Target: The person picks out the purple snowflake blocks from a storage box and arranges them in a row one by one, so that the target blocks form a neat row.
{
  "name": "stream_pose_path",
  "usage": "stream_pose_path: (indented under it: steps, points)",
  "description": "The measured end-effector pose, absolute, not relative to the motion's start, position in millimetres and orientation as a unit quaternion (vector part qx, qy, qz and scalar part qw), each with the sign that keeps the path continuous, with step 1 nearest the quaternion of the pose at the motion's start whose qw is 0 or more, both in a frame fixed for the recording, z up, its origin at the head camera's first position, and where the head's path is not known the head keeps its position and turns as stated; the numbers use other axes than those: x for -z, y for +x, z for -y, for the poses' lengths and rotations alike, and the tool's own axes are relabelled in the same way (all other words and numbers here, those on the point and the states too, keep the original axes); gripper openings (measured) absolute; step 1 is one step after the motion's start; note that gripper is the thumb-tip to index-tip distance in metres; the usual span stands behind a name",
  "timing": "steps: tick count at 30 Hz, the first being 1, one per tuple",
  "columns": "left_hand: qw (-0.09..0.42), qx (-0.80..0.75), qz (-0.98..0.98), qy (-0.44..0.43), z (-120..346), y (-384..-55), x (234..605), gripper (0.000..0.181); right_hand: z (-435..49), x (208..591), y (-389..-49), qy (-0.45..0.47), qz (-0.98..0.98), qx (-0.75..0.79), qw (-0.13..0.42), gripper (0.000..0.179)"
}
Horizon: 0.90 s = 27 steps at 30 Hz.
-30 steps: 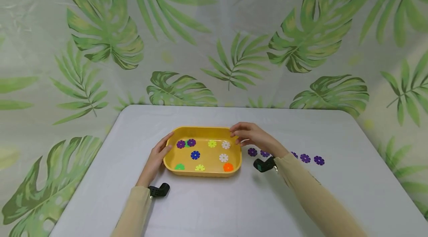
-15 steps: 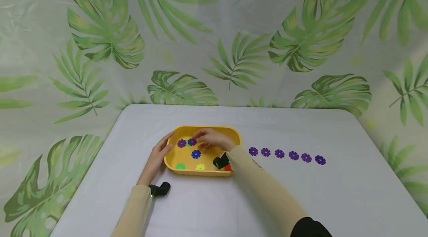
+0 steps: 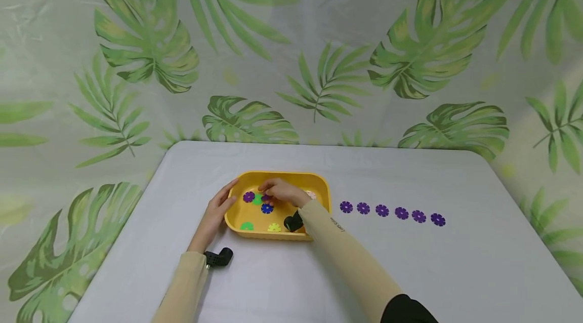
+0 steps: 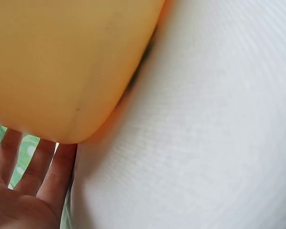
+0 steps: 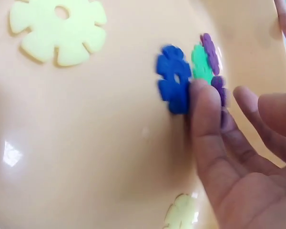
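A yellow tray (image 3: 284, 236) holds several plastic flower discs. My left hand (image 3: 213, 214) rests at its left end, fingers reaching along the outer wall and thumb near the rim; in the left wrist view, left fingers (image 4: 33, 176) touch the tray's side (image 4: 62, 62). Inside the tray, my right hand (image 3: 284, 191) has its thumb and fingers around a purple flower disc (image 5: 219, 88), partly hidden by the fingers. Close beside it lie a blue flower disc (image 5: 174, 78), a green flower disc (image 5: 201, 64) and another purple disc (image 3: 248, 197).
A row of several purple flower discs (image 3: 382, 210) lies on the white table (image 3: 387, 267) right of the tray. Yellow disc (image 3: 274, 227) and light green disc (image 3: 247, 226) lie near the tray's front wall. A leaf-printed cloth (image 3: 319, 34) hangs behind.
My right hand has moved left from the tray's right rim to the purple disc by the green one. That disc has shifted slightly right, showing more green. My left hand stays.
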<state>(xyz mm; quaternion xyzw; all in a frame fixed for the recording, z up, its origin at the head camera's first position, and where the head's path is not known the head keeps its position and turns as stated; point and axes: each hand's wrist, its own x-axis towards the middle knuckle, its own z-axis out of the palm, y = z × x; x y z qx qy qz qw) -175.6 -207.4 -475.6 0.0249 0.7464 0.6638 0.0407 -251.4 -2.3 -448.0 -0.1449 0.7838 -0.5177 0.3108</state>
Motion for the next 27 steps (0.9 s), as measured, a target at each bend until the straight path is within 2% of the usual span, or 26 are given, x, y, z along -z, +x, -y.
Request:
stream_pose_path:
  steps: [6,13,24,27]
  points:
    - [0.026,-0.660,-0.751,0.019,211,-184,494,0.045,-3,448,-250,-0.140,-0.783,0.547,0.261,0.023]
    - [0.024,-0.662,-0.749,0.021,211,-183,495,0.045,-21,440,-251,-0.168,-0.772,0.560,0.249,0.022]
    - [0.040,-0.667,-0.744,0.033,205,-172,470,0.047,-88,414,-251,-0.176,-0.777,0.560,0.230,0.027]
    - [0.036,-0.666,-0.745,0.028,207,-174,476,0.046,-111,410,-251,-0.170,-0.786,0.552,0.219,0.028]
